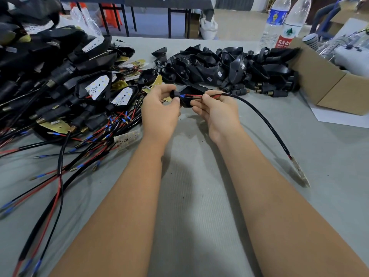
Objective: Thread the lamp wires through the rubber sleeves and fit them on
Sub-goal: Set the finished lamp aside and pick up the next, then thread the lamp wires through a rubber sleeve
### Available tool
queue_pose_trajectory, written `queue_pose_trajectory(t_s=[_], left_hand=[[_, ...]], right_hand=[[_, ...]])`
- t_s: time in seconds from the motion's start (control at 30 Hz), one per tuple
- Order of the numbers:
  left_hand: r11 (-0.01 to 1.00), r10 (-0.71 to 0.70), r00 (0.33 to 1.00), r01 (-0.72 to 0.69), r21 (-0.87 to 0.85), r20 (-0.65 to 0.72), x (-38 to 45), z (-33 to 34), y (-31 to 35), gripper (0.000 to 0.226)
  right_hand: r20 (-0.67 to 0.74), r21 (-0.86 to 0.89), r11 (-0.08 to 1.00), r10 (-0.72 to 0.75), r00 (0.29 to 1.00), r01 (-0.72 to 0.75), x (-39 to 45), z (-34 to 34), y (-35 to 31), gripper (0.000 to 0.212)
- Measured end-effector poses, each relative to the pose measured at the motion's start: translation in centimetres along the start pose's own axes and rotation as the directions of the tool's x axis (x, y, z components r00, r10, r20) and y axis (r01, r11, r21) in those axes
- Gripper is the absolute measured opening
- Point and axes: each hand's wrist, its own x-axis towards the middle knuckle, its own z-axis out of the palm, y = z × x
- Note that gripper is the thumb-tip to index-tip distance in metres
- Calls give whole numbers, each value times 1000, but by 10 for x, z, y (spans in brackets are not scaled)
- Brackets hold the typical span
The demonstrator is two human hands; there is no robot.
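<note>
Stage: while the wire ends sit at the mouth of the sleeve, the threading looks begun but not finished, as far as I can judge.
Left hand point(159, 108): at mid-frame, fingers and thumb curled round a black rubber sleeve point(173, 94), pinching it firmly.
Right hand point(214, 110): just right of the left, fingertips pinching the red and black wires point(192, 96) where they leave the black cable point(265, 120).
Wire run: the bared ends with blue tips reach across to the sleeve; whether they have entered its bore cannot be told.
Cable tail: it arcs to the right of the frame and ends near a small circuit board point(300, 172) lying on the grey table point(199, 196).
Housing: a black lamp shell point(188, 96) shows behind the wires between the hands.
Done: a heap of wired lamps point(65, 86) fills the upper left.
Left: a pile of empty shells and sleeves point(229, 68) at upper centre suggests many remain.
Nearby: a cardboard box point(329, 84) and water bottles point(279, 23) at upper right.
</note>
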Motion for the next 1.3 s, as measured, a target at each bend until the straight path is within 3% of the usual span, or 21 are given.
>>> queue_pose_trajectory(t_s=[0.17,0.27,0.37,0.57,0.73,1.03,1.3], left_hand=[[978,-84,996,86,-188,21,1,1,2,28],[977,-123,992,127,-170,36,1,3,0,31],[985,-93,995,98,-140,44,0,5,-1,31],[991,-39,998,44,-125,40,3,4,-4,28],[989,11,1000,-12,-144,-10,5,0,-4,28],[899,-119,989,144,-413,84,4,-2,1,43],[889,-127,987,159,-429,102,4,-4,2,40]], right_hand=[[9,-5,1000,-5,1000,5,1,0,1,20],[64,155,987,24,998,-34,2,-2,-1,22],[68,190,980,49,997,-61,3,-3,-1,22],[3,55,998,9,1000,-9,1,0,1,17],[64,-85,996,-13,998,19,-3,1,0,14],[132,-266,961,-39,990,74,-6,-1,0,19],[75,-404,906,-102,992,124,-8,1,1,17]])
